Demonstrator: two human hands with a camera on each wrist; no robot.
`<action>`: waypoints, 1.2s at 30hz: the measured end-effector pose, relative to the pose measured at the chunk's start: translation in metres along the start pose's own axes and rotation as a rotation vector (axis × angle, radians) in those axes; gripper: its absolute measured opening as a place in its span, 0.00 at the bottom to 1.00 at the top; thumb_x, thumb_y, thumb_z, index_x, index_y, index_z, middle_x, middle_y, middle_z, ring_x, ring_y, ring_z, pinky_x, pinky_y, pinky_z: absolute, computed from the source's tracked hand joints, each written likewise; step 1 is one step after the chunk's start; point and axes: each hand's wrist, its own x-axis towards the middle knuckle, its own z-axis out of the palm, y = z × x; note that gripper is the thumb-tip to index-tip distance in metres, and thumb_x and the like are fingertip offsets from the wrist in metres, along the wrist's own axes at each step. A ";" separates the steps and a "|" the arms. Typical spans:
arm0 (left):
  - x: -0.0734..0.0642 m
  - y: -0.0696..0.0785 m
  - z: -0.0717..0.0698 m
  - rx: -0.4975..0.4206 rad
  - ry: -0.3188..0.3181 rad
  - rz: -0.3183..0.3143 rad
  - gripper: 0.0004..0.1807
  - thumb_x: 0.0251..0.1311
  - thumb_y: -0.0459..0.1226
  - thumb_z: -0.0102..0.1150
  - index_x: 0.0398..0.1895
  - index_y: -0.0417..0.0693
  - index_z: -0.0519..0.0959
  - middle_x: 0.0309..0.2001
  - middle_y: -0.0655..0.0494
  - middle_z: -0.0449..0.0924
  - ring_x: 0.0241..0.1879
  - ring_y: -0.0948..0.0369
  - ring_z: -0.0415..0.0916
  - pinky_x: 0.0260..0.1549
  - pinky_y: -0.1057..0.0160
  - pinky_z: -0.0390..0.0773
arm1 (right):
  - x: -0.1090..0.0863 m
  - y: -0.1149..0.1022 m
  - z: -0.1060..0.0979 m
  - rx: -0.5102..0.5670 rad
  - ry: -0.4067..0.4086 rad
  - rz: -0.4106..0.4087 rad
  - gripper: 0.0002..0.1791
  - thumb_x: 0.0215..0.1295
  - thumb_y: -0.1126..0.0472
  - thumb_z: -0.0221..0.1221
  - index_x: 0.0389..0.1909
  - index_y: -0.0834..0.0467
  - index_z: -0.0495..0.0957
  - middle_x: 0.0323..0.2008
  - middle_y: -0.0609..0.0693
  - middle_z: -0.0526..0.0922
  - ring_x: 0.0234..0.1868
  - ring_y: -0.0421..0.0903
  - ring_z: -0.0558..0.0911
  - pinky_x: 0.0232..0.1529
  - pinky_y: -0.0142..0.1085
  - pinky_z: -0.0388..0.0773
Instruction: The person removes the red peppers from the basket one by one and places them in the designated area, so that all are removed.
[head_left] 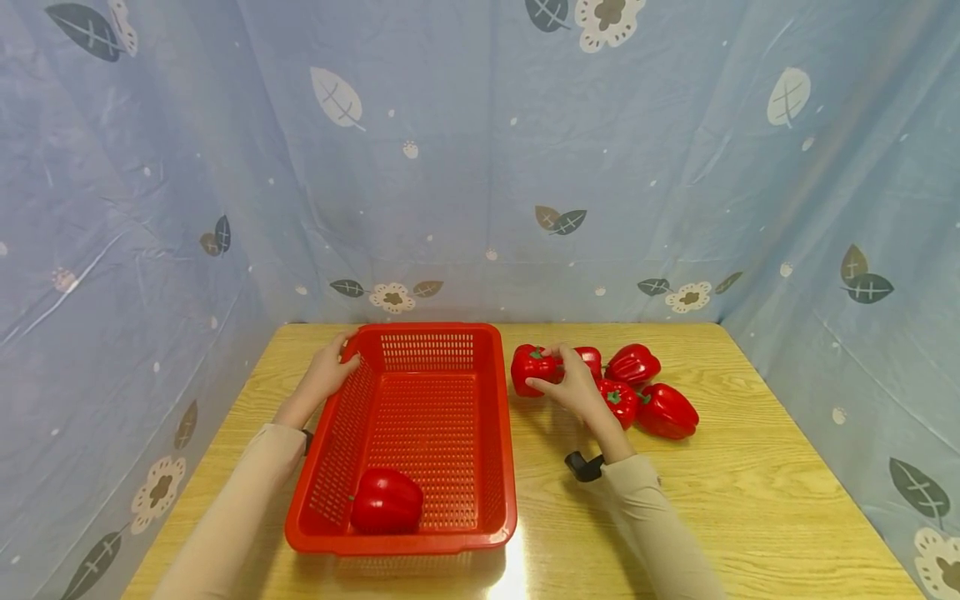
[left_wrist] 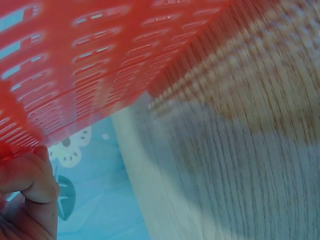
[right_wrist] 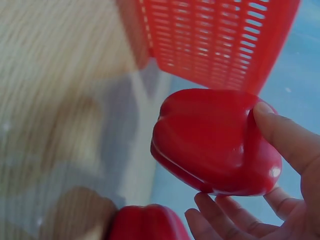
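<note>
My right hand point(head_left: 576, 385) pinches a red bell pepper point(head_left: 529, 372) between thumb and fingers, just right of the red plastic basket point(head_left: 508, 467). Seen from the right wrist, the held bell pepper point(right_wrist: 212, 142) lies on its side in front of the basket's slotted wall point(right_wrist: 200, 40), with the thumb on its near end and fingers below. My left hand point(head_left: 330, 369) grips the basket's left rim near the far corner; the left wrist view shows its curled fingers point(left_wrist: 30, 175) at that rim. Another bell pepper point(head_left: 387, 500) lies inside, at the basket's near left.
Several more red bell peppers point(head_left: 667, 411) lie grouped on the wooden table point(head_left: 750, 500), right of the basket and partly behind my right hand. A blue patterned curtain point(head_left: 450, 183) hangs along the table's back and both sides.
</note>
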 end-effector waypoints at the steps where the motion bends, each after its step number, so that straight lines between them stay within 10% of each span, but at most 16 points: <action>1: 0.000 0.000 0.000 0.000 -0.002 -0.002 0.29 0.64 0.34 0.48 0.67 0.38 0.57 0.50 0.31 0.72 0.38 0.47 0.75 0.31 0.56 0.78 | 0.000 0.001 0.001 0.000 0.001 0.004 0.29 0.50 0.55 0.69 0.50 0.60 0.68 0.51 0.58 0.73 0.53 0.55 0.72 0.53 0.50 0.71; 36: 0.000 -0.001 0.001 0.013 0.000 0.004 0.29 0.64 0.34 0.48 0.68 0.37 0.56 0.53 0.29 0.70 0.42 0.44 0.74 0.37 0.51 0.76 | 0.001 -0.002 0.004 -0.032 0.004 -0.020 0.27 0.56 0.56 0.65 0.54 0.62 0.69 0.51 0.62 0.70 0.49 0.60 0.72 0.48 0.50 0.73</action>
